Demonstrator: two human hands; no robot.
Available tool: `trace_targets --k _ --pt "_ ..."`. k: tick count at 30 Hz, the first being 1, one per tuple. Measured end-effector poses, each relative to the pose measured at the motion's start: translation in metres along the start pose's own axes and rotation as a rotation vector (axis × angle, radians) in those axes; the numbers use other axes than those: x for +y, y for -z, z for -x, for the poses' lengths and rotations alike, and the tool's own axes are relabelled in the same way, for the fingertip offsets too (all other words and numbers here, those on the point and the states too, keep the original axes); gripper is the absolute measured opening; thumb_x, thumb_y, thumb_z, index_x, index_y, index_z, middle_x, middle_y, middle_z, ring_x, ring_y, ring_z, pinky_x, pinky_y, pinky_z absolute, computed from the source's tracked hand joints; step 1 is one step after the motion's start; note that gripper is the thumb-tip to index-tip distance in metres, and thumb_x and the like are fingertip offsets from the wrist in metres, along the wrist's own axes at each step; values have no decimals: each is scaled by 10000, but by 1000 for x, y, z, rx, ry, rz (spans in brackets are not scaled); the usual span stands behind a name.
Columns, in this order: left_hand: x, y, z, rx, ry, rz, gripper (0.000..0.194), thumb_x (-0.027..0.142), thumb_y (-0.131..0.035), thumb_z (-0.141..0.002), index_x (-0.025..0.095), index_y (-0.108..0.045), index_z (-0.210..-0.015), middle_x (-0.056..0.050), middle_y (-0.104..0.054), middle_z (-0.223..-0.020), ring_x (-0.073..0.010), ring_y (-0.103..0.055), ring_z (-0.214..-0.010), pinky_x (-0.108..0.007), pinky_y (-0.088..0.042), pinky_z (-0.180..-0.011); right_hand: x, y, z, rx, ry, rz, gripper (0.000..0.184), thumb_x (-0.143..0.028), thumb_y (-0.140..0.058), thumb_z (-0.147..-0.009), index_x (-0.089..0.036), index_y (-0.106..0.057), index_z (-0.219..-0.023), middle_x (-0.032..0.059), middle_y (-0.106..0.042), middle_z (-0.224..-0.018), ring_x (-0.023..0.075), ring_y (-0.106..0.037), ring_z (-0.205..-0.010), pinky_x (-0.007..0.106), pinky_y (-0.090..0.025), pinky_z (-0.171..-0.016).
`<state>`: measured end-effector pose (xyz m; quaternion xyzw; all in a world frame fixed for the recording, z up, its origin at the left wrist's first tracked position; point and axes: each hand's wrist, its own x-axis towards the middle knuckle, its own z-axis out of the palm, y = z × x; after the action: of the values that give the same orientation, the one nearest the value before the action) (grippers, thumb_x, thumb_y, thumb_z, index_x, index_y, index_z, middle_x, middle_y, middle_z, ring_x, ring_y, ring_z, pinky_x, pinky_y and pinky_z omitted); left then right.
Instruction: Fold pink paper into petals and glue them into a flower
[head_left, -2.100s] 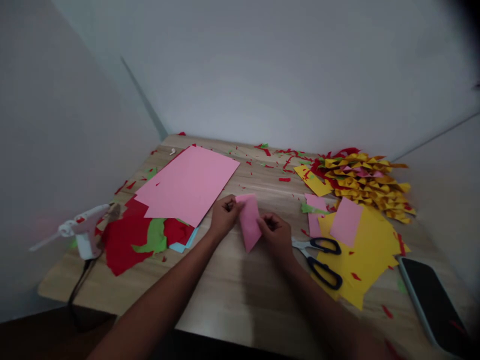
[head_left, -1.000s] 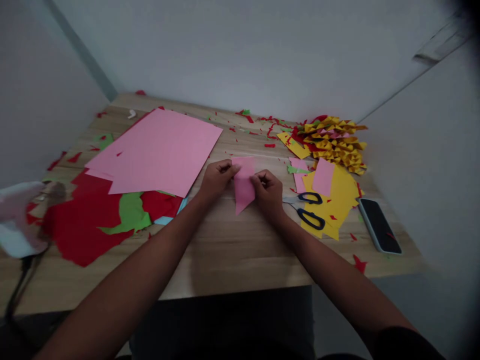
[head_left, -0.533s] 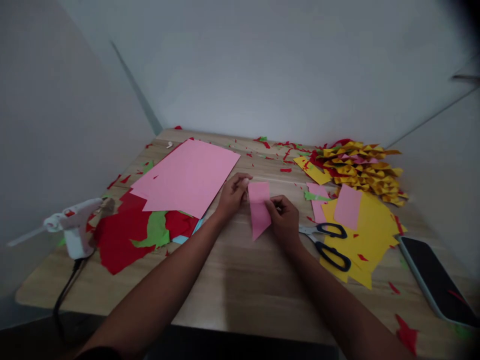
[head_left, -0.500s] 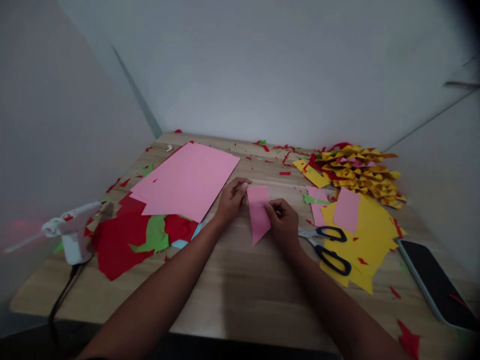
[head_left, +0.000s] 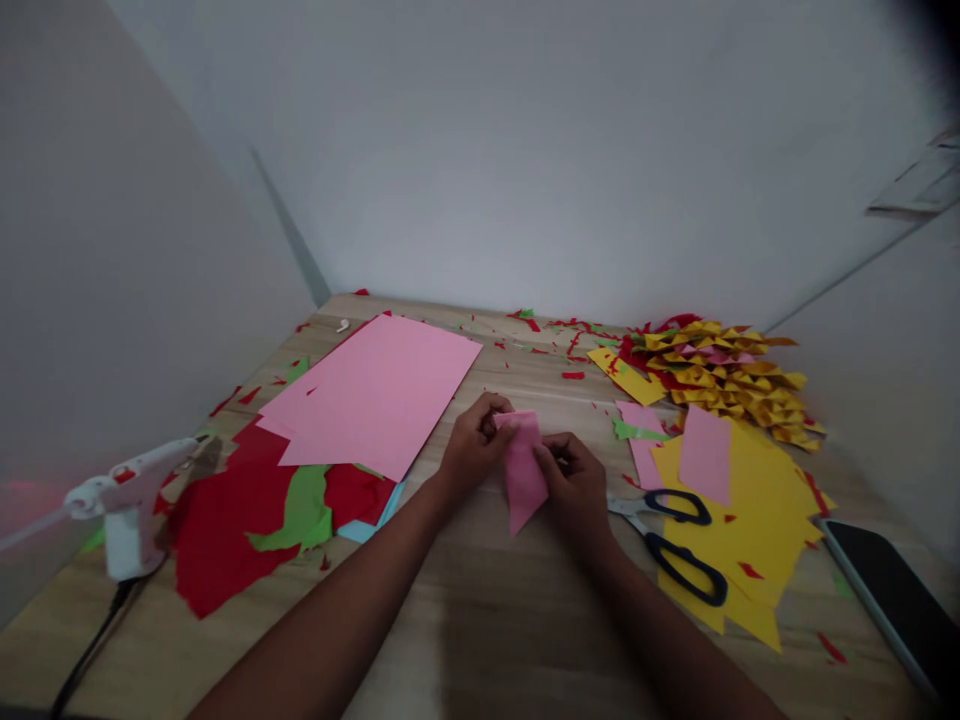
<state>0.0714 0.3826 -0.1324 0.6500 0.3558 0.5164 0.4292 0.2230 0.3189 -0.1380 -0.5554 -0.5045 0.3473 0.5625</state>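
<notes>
A small piece of pink paper (head_left: 524, 475) is held between my two hands above the middle of the table. My left hand (head_left: 478, 437) pinches its top left corner, thumb in front. On its right edge, the thumb and fingers of my right hand (head_left: 574, 480) are closed. The paper hangs with a pointed lower end, and its upper part looks folded. Dark-handled scissors (head_left: 679, 540) lie just right of my right hand, partly over yellow paper (head_left: 757, 510). Large pink sheets (head_left: 382, 390) lie beyond my left hand.
A white glue gun (head_left: 131, 510) with a cord stands at the left by red paper (head_left: 225, 530) and a green scrap (head_left: 300, 510). Folded yellow paper pieces (head_left: 735, 385) are clustered back right. A phone (head_left: 892, 600) lies at the right edge. Walls close the back and sides.
My left hand has shifted from the paper's upper left edge onto its top corner, thumb now in front. The whole scene sits lower in view as the camera tilted up.
</notes>
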Motion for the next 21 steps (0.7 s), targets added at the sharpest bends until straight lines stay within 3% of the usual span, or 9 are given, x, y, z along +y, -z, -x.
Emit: trace_targets --k 5,9,14,18,21 --pt "1 0 3 18 8 3 206 346 -625 -870 197 -601 -1011 3 -562 -834 -105 -447 -640 -223 -351 -568 0 -2 0 3 19 15 194 -391 -659 -855 -203 -648 -805 4 -650 -749 151 -586 -675 267 -456 -614" --pt "9 -2 6 28 68 57 340 379 -685 -831 204 -592 -1107 -13 -602 -890 -121 -524 -695 -228 -409 -611 -3 -3 -1 -22 20 19 199 -397 -669 -849 -206 -649 -796 6 -659 -738 153 -585 -663 268 -459 -606" --pt "17 -6 8 41 166 157 313 435 -740 -776 176 -578 -706 14 -538 -690 -122 -485 -648 -238 -391 -604 -3 -1 0 -33 -17 -4 265 -439 -682 -829 -208 -626 -712 -1 -632 -654 149 -549 -595 260 -439 -545" --pt "15 -8 7 138 211 178 333 465 -691 -812 184 -539 -718 35 -486 -677 -106 -424 -621 -226 -347 -566 0 -1 1 -80 -18 34 269 -437 -682 -824 -202 -620 -708 -8 -607 -638 137 -522 -576 258 -416 -544" --pt "13 -5 3 71 277 194 369 487 -714 -781 175 -535 -700 40 -472 -650 -96 -399 -589 -222 -330 -533 0 -1 1 -91 -11 62 272 -427 -664 -838 -200 -604 -701 -17 -582 -618 127 -501 -559 257 -397 -542"
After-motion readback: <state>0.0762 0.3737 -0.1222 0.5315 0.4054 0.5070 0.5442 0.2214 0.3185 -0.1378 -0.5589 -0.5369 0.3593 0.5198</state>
